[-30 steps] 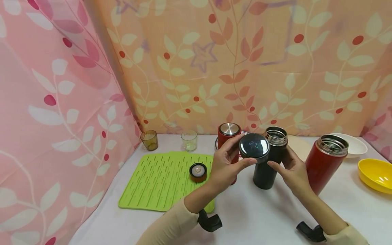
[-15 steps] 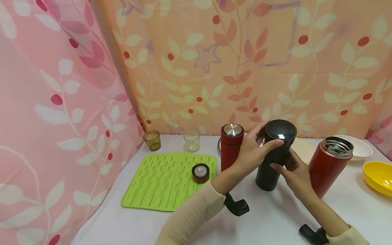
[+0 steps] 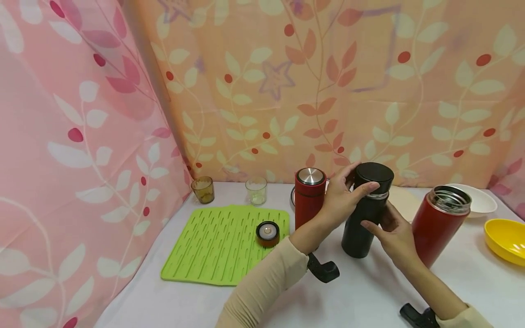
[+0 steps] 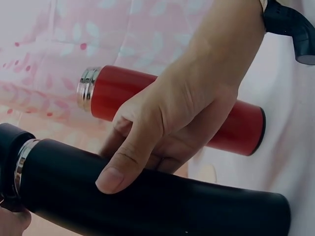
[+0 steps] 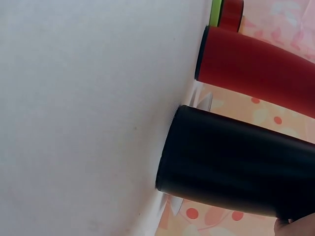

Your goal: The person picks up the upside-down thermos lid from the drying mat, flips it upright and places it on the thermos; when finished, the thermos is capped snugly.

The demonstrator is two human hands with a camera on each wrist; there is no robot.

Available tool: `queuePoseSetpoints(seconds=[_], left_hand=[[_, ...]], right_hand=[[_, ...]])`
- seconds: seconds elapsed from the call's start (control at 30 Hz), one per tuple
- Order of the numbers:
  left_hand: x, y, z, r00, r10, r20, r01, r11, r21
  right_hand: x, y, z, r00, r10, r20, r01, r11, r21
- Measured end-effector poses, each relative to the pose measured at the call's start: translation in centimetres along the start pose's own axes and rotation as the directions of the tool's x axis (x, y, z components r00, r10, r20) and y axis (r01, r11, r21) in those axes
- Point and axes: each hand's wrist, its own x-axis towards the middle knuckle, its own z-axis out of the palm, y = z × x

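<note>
In the head view my left hand (image 3: 340, 196) grips a black lid (image 3: 374, 175) at the top of a black thermos bottle (image 3: 361, 228). A thin silver ring of the neck shows between lid and body. My right hand (image 3: 395, 237) holds the bottle's body, its thumb on the near side. The bottle stands upright on the white table (image 3: 295, 305). From the left wrist, the right hand (image 4: 167, 113) appears across the bottle body (image 4: 147, 206). An uncapped red thermos bottle (image 3: 440, 225) with a bare steel neck is just right of that hand.
A capped red thermos (image 3: 309, 200) stands close beside the left hand. Left lies a green drying mat (image 3: 221, 246) with a small round lid (image 3: 268, 234) on it. Behind are an amber glass (image 3: 203, 189) and a clear glass (image 3: 256, 190). A yellow bowl (image 3: 506, 241) stands at right.
My left hand has moved right, bringing the black lid from beside the bottle onto its top. The lid has gone from tilted to nearly level. My right hand keeps hold of the body.
</note>
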Motion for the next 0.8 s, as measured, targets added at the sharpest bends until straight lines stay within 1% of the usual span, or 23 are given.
queuePoseSetpoints(seconds=[0.23,0.37,0.5,0.53,0.7,0.8], left_hand=[[0.3,-0.2,-0.3,0.999,-0.032,0.031,0.033,0.999,-0.032],[0.5,-0.3,-0.3,0.998,-0.058,0.036,0.059,0.997,-0.039],[0.6,-0.4,-0.2,0.998,-0.054,0.030,0.055,0.998,-0.027],[0.5,0.0,-0.2,0.998,-0.060,0.032,0.061,0.998,-0.026],[0.1,-0.7,-0.2,0.998,-0.049,0.043,0.051,0.997,-0.060],[0.1,-1.4,-0.4,0.998,-0.022,0.059,0.025,0.998,-0.058]], right_hand=[[0.0,0.1,0.1,1.000,-0.018,-0.004,0.018,1.000,0.010],[0.0,0.1,0.1,1.000,-0.016,-0.003,0.016,1.000,0.021],[0.0,0.1,0.1,1.000,-0.010,-0.002,0.010,1.000,0.018],[0.0,0.1,0.1,1.000,-0.012,-0.003,0.012,1.000,0.022],[0.1,0.2,0.1,1.000,-0.015,-0.002,0.015,0.999,0.028],[0.0,0.2,0.2,1.000,-0.014,-0.005,0.014,1.000,0.018]])
